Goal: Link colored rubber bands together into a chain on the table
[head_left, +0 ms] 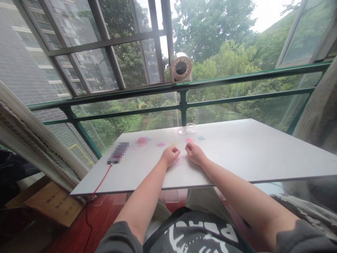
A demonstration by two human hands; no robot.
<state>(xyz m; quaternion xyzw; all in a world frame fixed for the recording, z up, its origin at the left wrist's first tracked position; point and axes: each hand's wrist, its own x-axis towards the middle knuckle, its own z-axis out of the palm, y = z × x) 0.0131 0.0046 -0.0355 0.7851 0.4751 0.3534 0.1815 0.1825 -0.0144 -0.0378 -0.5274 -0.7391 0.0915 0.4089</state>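
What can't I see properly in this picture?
Head view: whether the left hand or right hand holds anything; too small and blurred.
Head view: the dark device; blocky pixels hide it.
Head view: writing on the cardboard box; blurred.
Head view: the shirt's lower part; bottom edge cuts it off.

Loose pink strands (179, 161) lie thinly scattered on the worktop (237, 151), just beside the left hand (170, 156). Beyond the hands, small low heaps sit apart in an uneven row. At the left end is a red-pink heap (142, 140), the widest, its edges spread out and tinged with other colours. Next comes a small magenta heap (161, 144), then a faint yellow heap (174, 143), a pink heap (189, 140) just beyond the right hand (195, 153), and a teal heap (201, 138) at the right end. Their finer texture is too blurred to tell.
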